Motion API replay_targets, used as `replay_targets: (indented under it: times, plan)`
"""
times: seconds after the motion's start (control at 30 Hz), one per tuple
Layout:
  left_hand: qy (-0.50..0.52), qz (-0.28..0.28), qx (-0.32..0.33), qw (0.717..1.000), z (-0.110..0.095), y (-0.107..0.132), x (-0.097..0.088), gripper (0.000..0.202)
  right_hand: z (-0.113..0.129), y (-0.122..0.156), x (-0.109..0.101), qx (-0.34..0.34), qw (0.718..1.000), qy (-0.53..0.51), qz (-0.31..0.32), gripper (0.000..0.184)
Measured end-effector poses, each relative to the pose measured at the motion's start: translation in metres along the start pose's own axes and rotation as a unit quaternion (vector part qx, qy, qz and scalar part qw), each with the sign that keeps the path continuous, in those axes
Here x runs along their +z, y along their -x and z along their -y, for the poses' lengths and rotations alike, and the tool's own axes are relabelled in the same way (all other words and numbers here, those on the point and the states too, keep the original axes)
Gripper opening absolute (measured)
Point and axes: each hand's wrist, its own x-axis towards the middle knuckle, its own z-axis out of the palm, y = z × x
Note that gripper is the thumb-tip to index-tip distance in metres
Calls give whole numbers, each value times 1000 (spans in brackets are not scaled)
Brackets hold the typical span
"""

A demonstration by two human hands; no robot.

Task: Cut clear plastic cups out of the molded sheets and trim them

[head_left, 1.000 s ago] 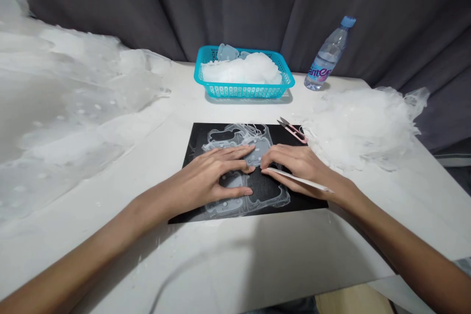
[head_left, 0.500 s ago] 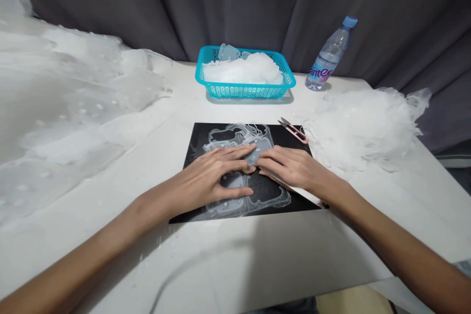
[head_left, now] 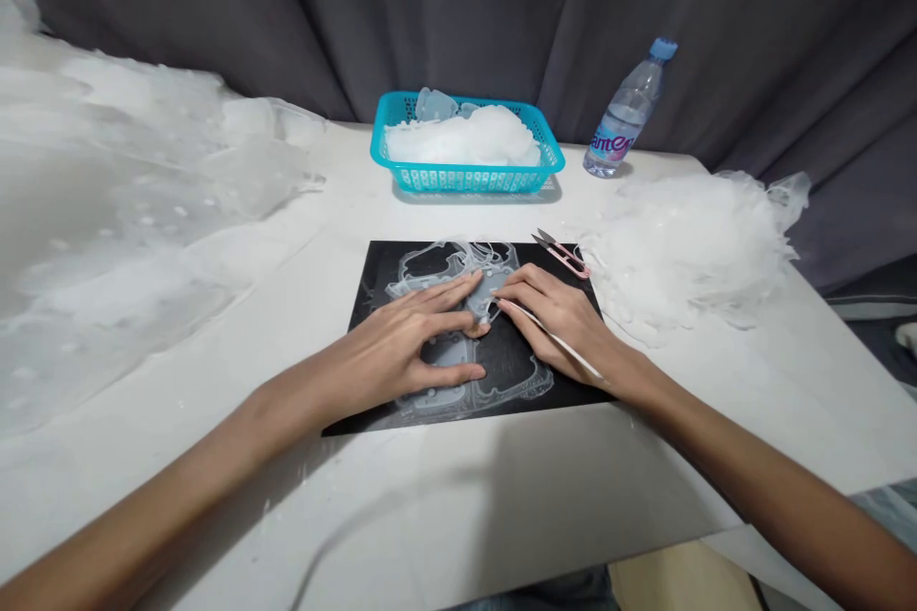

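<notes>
My left hand [head_left: 419,334] lies with fingers spread on a translucent, rubbery-looking moulded sheet [head_left: 448,393], pressing it against a black mat [head_left: 512,348]. Parts of the sheet are cut away, and the mat shows through the gaps. My right hand [head_left: 555,320] pinches a slim white pen-like tool [head_left: 559,341]. The tool's tip rests at a grey-white piece of the sheet [head_left: 489,284], just right of my left fingertips; what kind of tip it has is too small to tell. Thin loose strips [head_left: 479,254] curl at the sheet's far edge.
Pink-handled thread snips [head_left: 563,255] lie across the mat's far right corner. Behind stands a turquoise basket [head_left: 469,178] of whitish pieces, with a water bottle [head_left: 622,119] to its right. Translucent sheets [head_left: 121,210] pile up on the left, and whitish scraps [head_left: 706,253] heap on the right.
My right hand has turned so that the white tool shows along it, its tip at the sheet. My left hand stays spread in place. The whole view has shifted slightly.
</notes>
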Motion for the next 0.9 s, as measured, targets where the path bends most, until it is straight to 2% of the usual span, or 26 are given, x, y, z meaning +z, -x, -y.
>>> replay_targets:
  times: [0.17, 0.3, 0.43, 0.5, 0.6, 0.73, 0.83, 0.9]
  plan:
    - [34, 17, -37, 999, -4, 2, -5, 51, -6, 2, -7, -56, 996, -35, 53, 21]
    - [61, -11, -27, 998, 2, 2, -2, 41, -6, 3, -17, -30, 987, -124, 101, 23]
    - [97, -22, -29, 995, 4, 1, 1, 32, -8, -1, -32, 22, 981, -179, 76, 14]
    - [105, -29, -36, 993, 2, 0, 2, 28, -12, -4, -35, 30, 989, -140, 44, 25]
    - [93, -74, -49, 992, -4, -2, 4, 23, -17, -4, -30, 48, 998, -45, 5, 33]
    - [52, -154, -86, 983, -8, -5, 11, 23, -13, 4, -11, 122, 992, 29, 30, 21]
    - [50, -163, -101, 980, -5, -6, 15, 29, -2, 9, -1, 155, 987, 20, 46, 27]
    - [56, -157, -98, 981, -3, -5, 14, 31, 2, 10, 2, 181, 982, -25, 51, 20]
